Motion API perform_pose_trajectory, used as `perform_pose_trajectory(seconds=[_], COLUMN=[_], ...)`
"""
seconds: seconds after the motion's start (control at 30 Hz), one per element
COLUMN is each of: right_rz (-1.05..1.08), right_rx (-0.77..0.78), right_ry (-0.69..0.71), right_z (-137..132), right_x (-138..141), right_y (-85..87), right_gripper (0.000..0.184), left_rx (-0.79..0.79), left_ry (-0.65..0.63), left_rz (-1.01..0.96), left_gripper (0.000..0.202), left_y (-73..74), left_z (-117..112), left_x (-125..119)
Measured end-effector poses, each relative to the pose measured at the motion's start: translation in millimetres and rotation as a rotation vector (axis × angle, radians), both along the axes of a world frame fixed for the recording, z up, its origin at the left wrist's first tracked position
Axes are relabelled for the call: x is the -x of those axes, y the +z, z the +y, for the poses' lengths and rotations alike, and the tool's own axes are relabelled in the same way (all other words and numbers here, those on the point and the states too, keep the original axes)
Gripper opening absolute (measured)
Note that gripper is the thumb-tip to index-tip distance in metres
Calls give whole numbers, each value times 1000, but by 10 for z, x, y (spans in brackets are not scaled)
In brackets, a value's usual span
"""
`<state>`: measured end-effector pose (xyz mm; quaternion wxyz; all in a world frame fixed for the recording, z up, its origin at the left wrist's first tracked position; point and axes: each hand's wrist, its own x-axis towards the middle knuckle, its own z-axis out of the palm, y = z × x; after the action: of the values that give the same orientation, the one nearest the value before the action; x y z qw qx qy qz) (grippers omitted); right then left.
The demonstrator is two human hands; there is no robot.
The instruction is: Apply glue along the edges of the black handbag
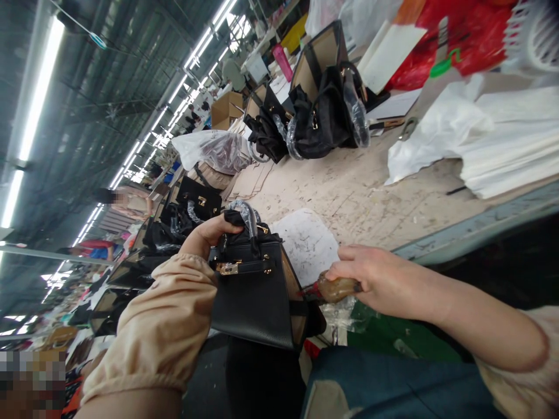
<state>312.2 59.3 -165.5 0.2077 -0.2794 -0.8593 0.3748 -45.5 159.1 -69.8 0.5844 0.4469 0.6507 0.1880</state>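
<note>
A black handbag (253, 297) with gold fittings and plastic-wrapped handles is held tilted at the table's near edge. My left hand (213, 231) is closed on its top, beside the handles; some of the fingers are hidden behind the bag. In my right hand (362, 276) is a wooden-handled tool (336, 288), pointing left at the bag's tan side panel. The tool's reddish front part reaches that panel, but its tip cannot be made out. A stained white sheet (305, 241) lies on the table just behind.
More black handbags (321, 113) stand at the table's back, others (196, 201) at the left. White cloth-like material (502, 134) lies on the right of the worktable (375, 198), near a green-capped bottle (443, 78) and a white fan (533, 38). People work farther off.
</note>
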Motion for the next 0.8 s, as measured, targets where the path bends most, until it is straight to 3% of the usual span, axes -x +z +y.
perform_pose_trajectory(seconds=[0.37,0.67,0.8], right_rz=[89,18,30], right_rx=[-140,6,5], right_ry=[-125,-10,-5], right_z=[71,12,1], right_x=[15,37,52], right_y=[-34,-92,-115], right_gripper=[54,40,44], left_rx=[-1,-46,-40], left_ry=[1,49,30], left_rz=[-11,2,11], left_gripper=[36,34,33], left_y=[-48,-39,-29], left_z=[7,-8,-10], left_x=[85,74,83])
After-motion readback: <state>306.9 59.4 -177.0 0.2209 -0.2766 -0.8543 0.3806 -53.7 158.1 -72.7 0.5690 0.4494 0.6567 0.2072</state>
